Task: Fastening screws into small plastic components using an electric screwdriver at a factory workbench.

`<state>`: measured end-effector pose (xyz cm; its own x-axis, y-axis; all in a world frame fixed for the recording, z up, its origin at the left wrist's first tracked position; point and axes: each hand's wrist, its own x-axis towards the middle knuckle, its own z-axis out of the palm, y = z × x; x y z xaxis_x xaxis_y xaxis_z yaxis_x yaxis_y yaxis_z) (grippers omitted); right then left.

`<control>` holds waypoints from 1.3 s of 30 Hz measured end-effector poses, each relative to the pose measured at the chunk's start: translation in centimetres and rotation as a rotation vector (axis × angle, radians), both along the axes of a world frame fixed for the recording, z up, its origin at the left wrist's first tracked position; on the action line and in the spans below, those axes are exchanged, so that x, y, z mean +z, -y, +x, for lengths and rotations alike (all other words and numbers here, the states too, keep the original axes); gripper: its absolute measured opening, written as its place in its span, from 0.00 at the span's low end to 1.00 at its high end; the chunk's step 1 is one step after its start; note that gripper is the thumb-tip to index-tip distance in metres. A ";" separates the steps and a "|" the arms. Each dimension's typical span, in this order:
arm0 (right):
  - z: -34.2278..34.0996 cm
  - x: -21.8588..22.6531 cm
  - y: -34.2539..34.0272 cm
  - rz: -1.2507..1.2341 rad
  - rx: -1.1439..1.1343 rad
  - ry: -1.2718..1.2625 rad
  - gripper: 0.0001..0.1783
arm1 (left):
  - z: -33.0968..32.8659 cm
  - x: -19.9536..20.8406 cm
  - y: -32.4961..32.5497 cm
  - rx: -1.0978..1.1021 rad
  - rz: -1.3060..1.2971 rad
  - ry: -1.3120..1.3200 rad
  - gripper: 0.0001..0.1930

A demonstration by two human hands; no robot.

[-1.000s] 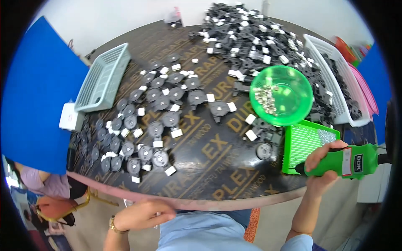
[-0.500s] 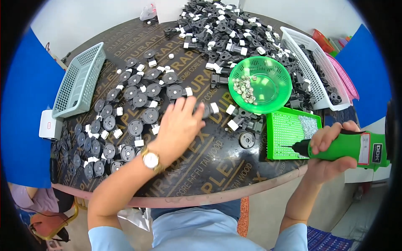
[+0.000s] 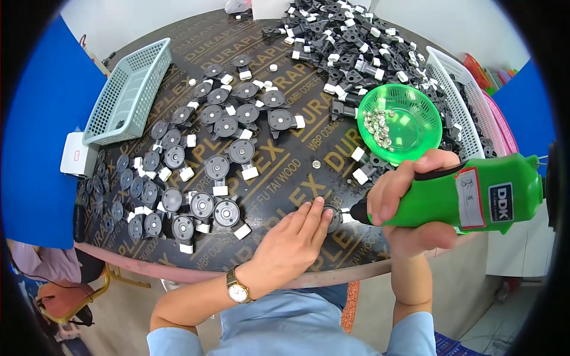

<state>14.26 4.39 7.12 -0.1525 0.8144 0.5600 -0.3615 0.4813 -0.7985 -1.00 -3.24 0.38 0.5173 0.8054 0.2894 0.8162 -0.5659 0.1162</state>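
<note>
Pictured from overhead, left to right: pale grey mesh basket at the far left edge of the dark plywood desk; rows of round black plastic parts with white clips laid out beside it. Left hand, wristwatch at the wrist, pressed flat, fingers straight and close together, pinning one black disc part near the desk's front edge. Right hand wrapped tight around a green electric screwdriver, tip just touching that disc. Judged best done with the bit square to the screw, the part held dead still, fingertips kept clear of the tip. Green round bowl of small silver screws just behind; one loose screw on bare wood. Heap of unsorted black parts at the back; white mesh basket at right. Blue partitions on both sides, pale wall beyond.
</note>
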 end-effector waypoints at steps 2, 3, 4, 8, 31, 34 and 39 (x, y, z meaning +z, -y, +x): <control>0.1 -0.3 0.1 0.013 0.035 0.010 0.44 | -0.1 -0.1 0.0 -0.001 0.002 0.010 0.25; 0.1 -0.2 0.2 0.006 0.038 0.057 0.44 | -0.1 -0.2 0.0 -0.003 0.006 0.016 0.25; 0.1 -0.2 0.3 -0.001 0.042 0.104 0.44 | -0.1 -0.2 0.0 -0.002 0.005 0.020 0.25; 0.6 -1.2 0.2 0.037 0.167 0.074 0.44 | -0.1 -0.2 0.1 -0.003 0.042 0.038 0.23; 4.5 0.6 1.1 0.004 -0.259 -0.097 0.37 | 1.0 -0.5 0.7 0.043 0.127 -0.136 0.25; 9.9 1.3 0.8 0.041 -0.428 0.004 0.38 | 1.4 -0.4 0.7 0.052 0.119 -0.106 0.27; 12.5 -1.3 -0.1 0.035 -0.513 0.105 0.39 | 1.2 -0.3 0.5 0.041 0.085 -0.133 0.25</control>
<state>26.78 4.52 5.80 0.2044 0.7800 0.5915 0.0087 0.6028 -0.7979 0.23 -3.69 0.04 0.5229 0.8021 0.2884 0.8436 -0.5353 -0.0409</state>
